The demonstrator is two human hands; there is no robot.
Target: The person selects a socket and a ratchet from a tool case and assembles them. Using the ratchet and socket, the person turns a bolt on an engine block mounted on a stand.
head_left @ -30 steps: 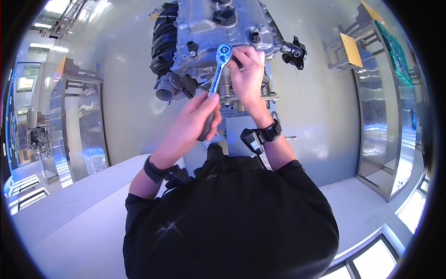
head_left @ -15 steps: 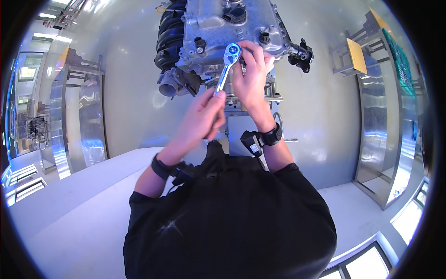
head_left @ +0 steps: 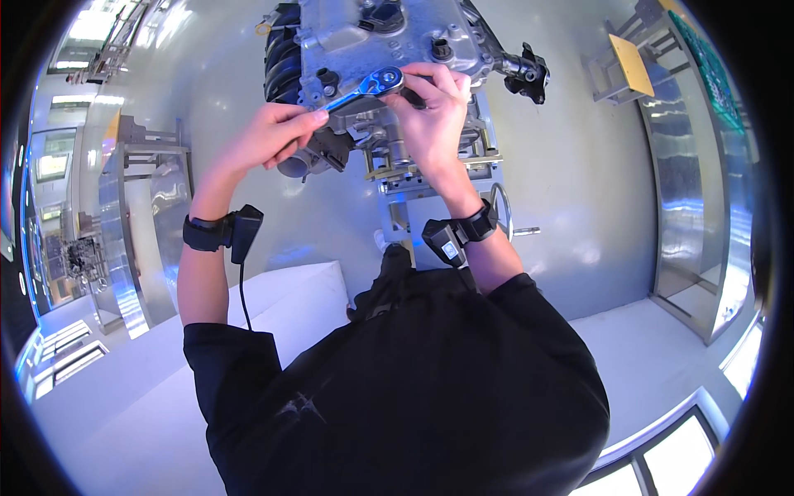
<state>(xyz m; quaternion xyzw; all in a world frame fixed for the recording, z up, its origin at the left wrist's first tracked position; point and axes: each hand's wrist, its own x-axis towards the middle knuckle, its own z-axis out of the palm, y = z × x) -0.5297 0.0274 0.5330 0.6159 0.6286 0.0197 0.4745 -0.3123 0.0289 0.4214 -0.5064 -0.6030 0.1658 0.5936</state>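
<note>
My left hand (head_left: 281, 135) is closed on the handle of a chrome ratchet wrench (head_left: 358, 93), which now lies slanted from lower left to upper right. My right hand (head_left: 426, 107) has its fingers curled at the ratchet's round head, gripping around it; what lies under those fingertips is hidden. Both are at the near edge of a silver engine cover (head_left: 343, 33) with dark plugs on top, part of an engine with a black ribbed manifold (head_left: 281, 62) on its left side. A black part (head_left: 525, 74) sticks out to the right.
The engine stands on a metal stand (head_left: 397, 194) with a handwheel (head_left: 500, 204). Steel benches are at the left (head_left: 153, 149) and right (head_left: 686, 178), with a yellow board (head_left: 628, 62) at upper right. A white low surface (head_left: 124, 388) lies at lower left, beside my body.
My left hand has swung leftward and upward with the ratchet handle, turning the wrench from near upright to a shallow slant. My right hand stays at the head.
</note>
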